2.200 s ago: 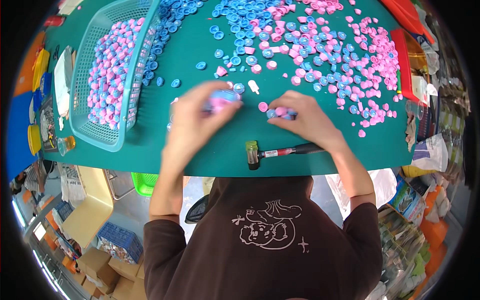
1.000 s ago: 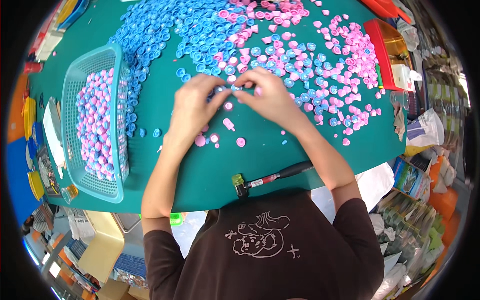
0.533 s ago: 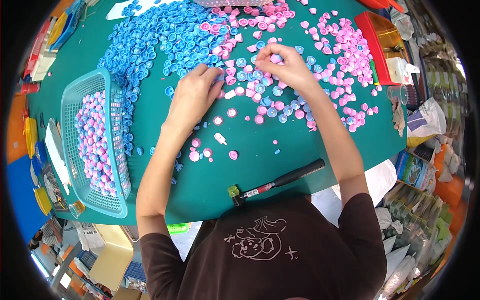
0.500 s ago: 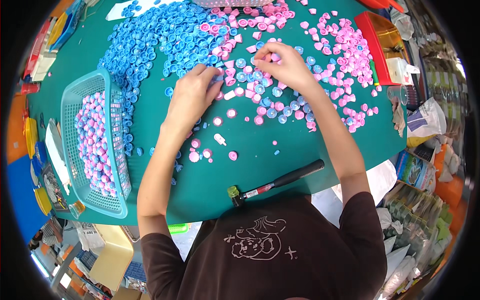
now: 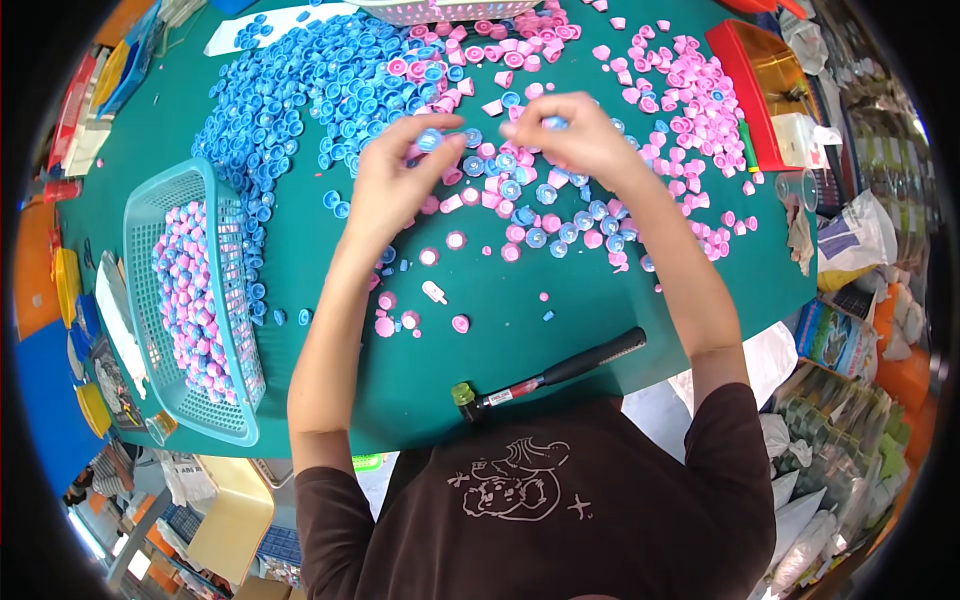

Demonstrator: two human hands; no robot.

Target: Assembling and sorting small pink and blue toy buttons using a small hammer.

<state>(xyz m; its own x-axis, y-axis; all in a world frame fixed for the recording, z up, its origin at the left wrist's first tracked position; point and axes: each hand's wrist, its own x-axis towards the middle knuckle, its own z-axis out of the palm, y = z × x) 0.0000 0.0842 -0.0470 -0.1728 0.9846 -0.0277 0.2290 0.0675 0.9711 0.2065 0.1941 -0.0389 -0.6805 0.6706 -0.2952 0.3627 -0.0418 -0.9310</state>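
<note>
Between the thumb and fingers of my left hand [image 5: 392, 175] is a small blue cup-shaped cap [image 5: 428, 140], lifted above the table. My right hand [image 5: 578, 145] hovers a short way to the right, thumb and forefinger curled together in a pinch; what they hold, if anything, is too small to make out. Under and between the hands lie loose pink cups [image 5: 489, 199] and round blue pieces with pale centres [image 5: 546, 194]. A large heap of blue caps [image 5: 262, 120] spreads beyond my left hand, and a heap of pink cups [image 5: 703, 90] lies beyond the right.
A turquoise basket [image 5: 240, 300] at the left holds many pink-and-blue pieces. A hammer [image 5: 565, 368] with a black handle lies near the table's front edge. At the far right stands a red bin [image 5: 735, 90] beside a clear cup [image 5: 797, 188]. A pale basket [image 5: 445, 12] sits at the back.
My left hand has risen from the loose pieces with a blue cap in its fingers. My right hand has shifted slightly, its fingertips still close together. The whole view has moved a little.
</note>
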